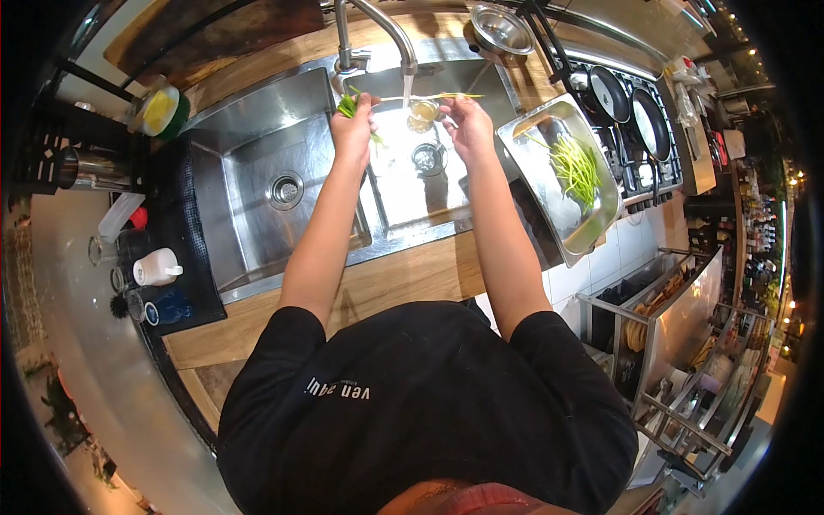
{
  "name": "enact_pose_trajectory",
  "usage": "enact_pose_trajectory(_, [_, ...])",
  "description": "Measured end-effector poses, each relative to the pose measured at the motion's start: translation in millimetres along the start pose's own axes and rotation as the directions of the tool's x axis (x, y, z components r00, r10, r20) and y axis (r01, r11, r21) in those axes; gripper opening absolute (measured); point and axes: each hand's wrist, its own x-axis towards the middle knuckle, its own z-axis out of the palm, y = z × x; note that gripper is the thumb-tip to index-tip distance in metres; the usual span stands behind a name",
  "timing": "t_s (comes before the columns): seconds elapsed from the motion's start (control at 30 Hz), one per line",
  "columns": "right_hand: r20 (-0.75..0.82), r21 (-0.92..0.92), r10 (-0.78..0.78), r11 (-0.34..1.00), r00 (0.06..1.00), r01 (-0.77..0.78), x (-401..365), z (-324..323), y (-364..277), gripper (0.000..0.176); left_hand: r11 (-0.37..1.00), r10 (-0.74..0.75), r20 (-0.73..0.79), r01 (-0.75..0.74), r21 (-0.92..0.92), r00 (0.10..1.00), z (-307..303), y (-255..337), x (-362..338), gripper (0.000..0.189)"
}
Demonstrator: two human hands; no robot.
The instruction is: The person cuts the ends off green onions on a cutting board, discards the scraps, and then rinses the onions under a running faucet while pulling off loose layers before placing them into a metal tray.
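Observation:
Over the right sink basin, my left hand (350, 133) is closed around a small bunch of green stalks (347, 106), which look like spring onions. A long pale stalk (393, 99) stretches across from it, passing by the stream of running water (408, 86). My right hand (470, 127) pinches the yellow-green end of this stalk between thumb and fingers. A small glass (422, 115) is in the basin between my hands, just left of the right fingertips.
The tap (403, 47) arches above the right basin (412, 202). To the right, a metal tray (536, 142) holds more green stalks (577, 172). Pans (650, 124) sit on the stove beyond. A metal bowl (502, 30) stands behind the sink; a white mug (157, 268) and glasses are at left.

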Motion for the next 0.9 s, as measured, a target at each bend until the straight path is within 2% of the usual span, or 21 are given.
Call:
enact_pose_trajectory(0.03, [0.001, 0.000, 0.000, 1.000, 1.000, 0.000, 3, -3, -2, 0.012, 0.999, 0.011, -0.033, -0.012, -0.032, 0.999, 0, 1, 0, 0.013])
enact_pose_trajectory(0.07, [-0.035, -0.013, -0.072, 0.997, 0.997, 0.072, 3, -5, -5, 0.012, 0.998, 0.020, -0.066, -0.024, -0.063, 0.998, 0, 4, 0, 0.013])
enact_pose_trajectory(0.1, [-0.071, -0.028, -0.144, 0.989, 0.987, 0.143, 3, -6, -8, 0.012, 0.998, 0.020, -0.065, -0.024, -0.062, 0.998, -2, 6, 0, 0.013])
enact_pose_trajectory(0.17, [-0.087, -0.068, -0.161, 0.985, 0.983, 0.156, 4, -9, -14, 0.010, 1.000, 0.027, -0.043, -0.027, 0.000, 0.999, -4, 12, 1, 0.014])
enact_pose_trajectory(0.23, [0.041, -0.170, -0.177, 0.969, 0.983, 0.181, 3, -7, -22, 0.011, 0.998, 0.031, -0.006, -0.031, 0.055, 1.000, -1, 12, -1, 0.015])
enact_pose_trajectory(0.3, [0.068, -0.198, -0.172, 0.963, 0.983, 0.182, -1, -3, -21, 0.014, 0.962, 0.013, 0.099, -0.040, 0.270, 0.995, 4, 9, -3, 0.016])
enact_pose_trajectory(0.37, [0.204, -0.365, -0.140, 0.908, 0.969, 0.207, -4, 2, -17, 0.022, 0.958, -0.026, 0.141, -0.016, 0.286, 0.990, 12, 4, -5, 0.017])
enact_pose_trajectory(0.43, [0.205, -0.390, -0.121, 0.900, 0.971, 0.194, -6, 9, -10, 0.024, 0.946, -0.106, 0.220, 0.030, 0.323, 0.970, 19, -1, -8, 0.018])
enact_pose_trajectory(0.5, [0.218, -0.520, -0.035, 0.841, 0.975, 0.147, -10, 21, -5, 0.025, 0.951, -0.125, 0.222, 0.053, 0.306, 0.967, 21, -4, -9, 0.022])
enact_pose_trajectory(0.6, [0.209, -0.533, 0.028, 0.841, 0.978, 0.090, -7, 28, 0, 0.022, 0.970, -0.134, 0.285, 0.067, 0.232, 0.949, 21, -3, -12, 0.023])
enact_pose_trajectory(0.67, [0.240, -0.510, 0.074, 0.858, 0.968, 0.061, 0, 27, 1, 0.020, 0.908, -0.169, 0.245, 0.054, 0.417, 0.955, 15, 1, -10, 0.023])
enact_pose_trajectory(0.77, [0.239, -0.477, 0.155, 0.879, 0.959, -0.023, 5, 25, 2, 0.017, 0.892, -0.165, 0.228, 0.046, 0.450, 0.960, 12, 0, -10, 0.022])
enact_pose_trajectory(0.9, [0.206, -0.449, 0.121, 0.893, 0.971, -0.016, 1, 26, 1, 0.013, 0.924, -0.125, 0.223, 0.031, 0.381, 0.967, 14, -1, -12, 0.022])
